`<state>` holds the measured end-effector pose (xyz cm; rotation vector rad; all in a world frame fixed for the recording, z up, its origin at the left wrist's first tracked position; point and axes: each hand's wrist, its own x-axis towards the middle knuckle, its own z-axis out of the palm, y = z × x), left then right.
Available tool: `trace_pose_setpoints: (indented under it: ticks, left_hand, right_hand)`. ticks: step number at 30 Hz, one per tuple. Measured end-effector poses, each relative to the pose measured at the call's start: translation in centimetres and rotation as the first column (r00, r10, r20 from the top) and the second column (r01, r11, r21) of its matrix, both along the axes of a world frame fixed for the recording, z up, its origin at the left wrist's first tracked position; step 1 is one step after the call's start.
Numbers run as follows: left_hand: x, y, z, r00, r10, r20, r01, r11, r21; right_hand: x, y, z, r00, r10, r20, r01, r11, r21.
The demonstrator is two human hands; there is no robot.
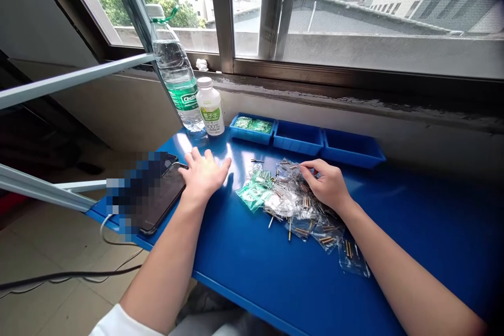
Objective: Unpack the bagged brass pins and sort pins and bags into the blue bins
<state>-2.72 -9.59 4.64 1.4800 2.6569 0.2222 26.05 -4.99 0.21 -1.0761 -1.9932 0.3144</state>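
My left hand (205, 170) rests over the blue table with its fingers spread and nothing in them. Beside it, a dark phone (163, 199) lies at the table's left edge, close to my thumb-side wrist and fingers. My right hand (325, 181) is at the back right of a heap of small clear plastic bags (305, 212) with thin copper-coloured pins inside. Its thumb and forefinger are pinched at a bag's edge; what they grip, if anything, is too small to tell. Green-tinted bags (254, 191) form the heap's left side, and a few loose pins (290, 230) lie in front.
Three joined blue bins (298, 139) stand along the wall; the left one holds green packets (252, 124). A large water bottle (177, 73) and a white drink bottle (210, 107) stand at the back left. A metal frame (79, 76) and cables (71, 275) are at the left.
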Motion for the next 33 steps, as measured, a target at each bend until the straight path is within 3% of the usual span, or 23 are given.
trace_pose_setpoints:
  ticks: [4,9,11,14,16,18,20,22,28,30,33]
  left_hand:
    - [0.3,-0.1,0.3,1.0,0.006,0.003,-0.006,1.0,0.0]
    - [0.8,0.0,1.6,1.0,-0.002,0.004,0.002,1.0,0.019]
    - [1.6,0.3,2.6,0.998,-0.056,-0.032,0.057,0.998,0.021]
    - [3.6,1.3,4.2,0.966,-0.256,-0.039,0.256,0.967,0.0]
    - [5.3,2.2,4.8,0.89,-0.456,0.0,0.455,0.888,0.072]
    - [6.8,3.4,4.9,0.761,-0.646,0.058,0.621,0.752,0.222]
    - [7.9,4.7,4.5,0.566,-0.803,0.189,0.734,0.594,0.328]
    - [8.4,5.7,3.7,0.37,-0.853,0.368,0.801,0.494,0.339]
    - [9.1,7.4,1.0,0.155,-0.811,0.564,0.772,0.456,0.443]
    - [9.3,7.6,0.2,0.12,-0.799,0.589,0.718,0.479,0.505]
    - [9.4,7.9,-0.9,0.124,-0.784,0.608,0.624,0.538,0.566]
  right_hand:
    - [-0.1,-0.2,0.3,0.999,-0.031,-0.026,0.03,0.999,-0.019]
    - [-0.2,-0.2,0.6,0.974,-0.147,-0.171,0.111,0.973,-0.201]
    - [-0.1,-0.1,0.6,0.963,-0.163,-0.217,0.107,0.963,-0.247]
    - [-0.1,-0.1,0.8,0.947,-0.174,-0.271,0.09,0.951,-0.295]
    - [-0.2,-0.1,1.1,0.933,-0.179,-0.314,0.071,0.943,-0.326]
    - [-0.3,-0.1,1.4,0.914,-0.176,-0.366,0.037,0.933,-0.357]
    - [-0.3,-0.1,1.5,0.892,-0.168,-0.419,-0.009,0.921,-0.39]
    - [-0.2,0.0,1.5,0.877,-0.157,-0.453,-0.049,0.911,-0.41]
    - [-0.5,0.0,1.3,0.869,-0.142,-0.474,-0.074,0.909,-0.409]
    - [-0.7,0.0,1.2,0.869,-0.143,-0.474,-0.071,0.912,-0.404]
    - [-0.8,-0.1,1.0,0.854,-0.146,-0.5,-0.054,0.93,-0.364]
